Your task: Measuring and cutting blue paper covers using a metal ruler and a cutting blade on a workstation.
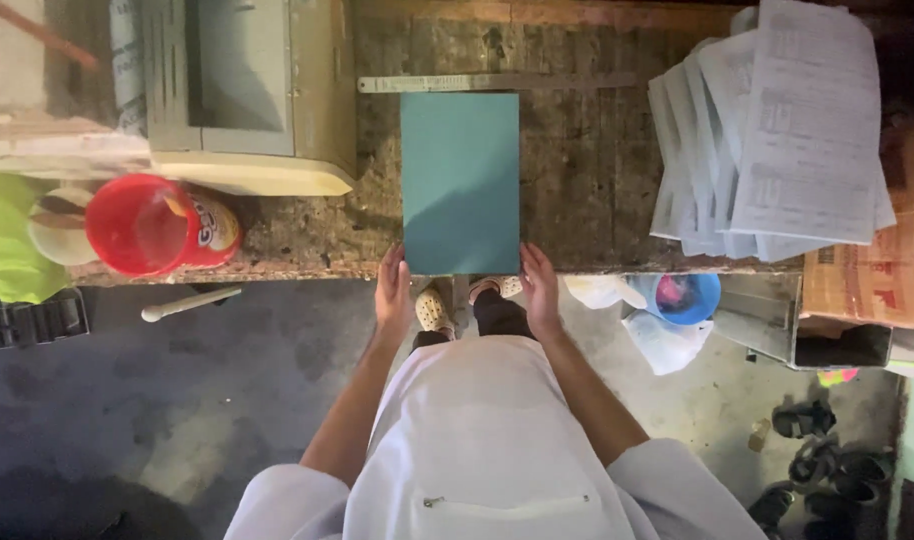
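A teal rectangular sheet (460, 180) lies flat on a worn wooden workbench (587, 170), its near edge at the bench's front edge. My left hand (393, 293) touches its near left corner with fingers together. At the near right corner, my right hand (539, 288) rests the same way. Both hands press against the sheet's edge rather than wrap around it. A metal ruler (497, 82) lies just beyond the sheet's far edge.
A fanned stack of printed white papers (777, 140) covers the bench's right side. A red plastic tub (152, 225) and a beige machine (247, 95) stand on the left. Below the bench are a blue bowl (689, 298), plastic bags, a cardboard box (867, 280) and sandals.
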